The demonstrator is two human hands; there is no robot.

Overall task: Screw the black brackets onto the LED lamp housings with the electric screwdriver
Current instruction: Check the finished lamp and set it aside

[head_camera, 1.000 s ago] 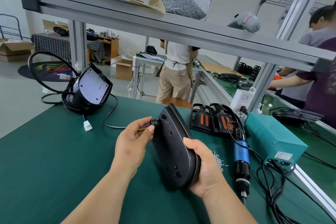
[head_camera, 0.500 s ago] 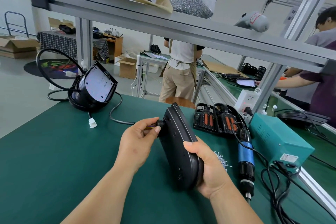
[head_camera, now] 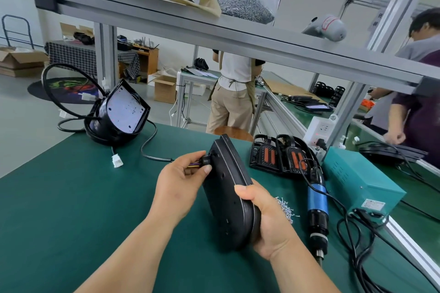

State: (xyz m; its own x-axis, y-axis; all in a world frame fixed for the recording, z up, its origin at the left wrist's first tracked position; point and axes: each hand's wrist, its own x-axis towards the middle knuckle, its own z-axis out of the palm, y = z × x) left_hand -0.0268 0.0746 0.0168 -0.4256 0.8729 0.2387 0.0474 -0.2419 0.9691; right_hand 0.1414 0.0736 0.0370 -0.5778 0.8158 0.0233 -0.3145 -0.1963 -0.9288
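LED lamp housing (head_camera: 228,192), black and rounded, stands on edge above the green bench mat (head_camera: 59,209), held between both hands near the middle of the view. The right hand (head_camera: 269,221) grips its lower rounded end, thumb laid across the rim and fingers wrapped behind it. The left hand (head_camera: 178,185) pinches the black cable fitting (head_camera: 206,161) at the housing's upper side, with coloured wires showing between the curled fingers. The electric screwdriver (head_camera: 316,207), blue-bodied, lies on the mat just right of the right hand, beside a small pile of screws (head_camera: 284,207). Behind it sit two black parts with orange inserts (head_camera: 278,157) and a teal power box (head_camera: 357,181). A second lamp housing (head_camera: 119,116) rests tilted at the mat's far left corner, its cable ending in a white connector (head_camera: 117,160).
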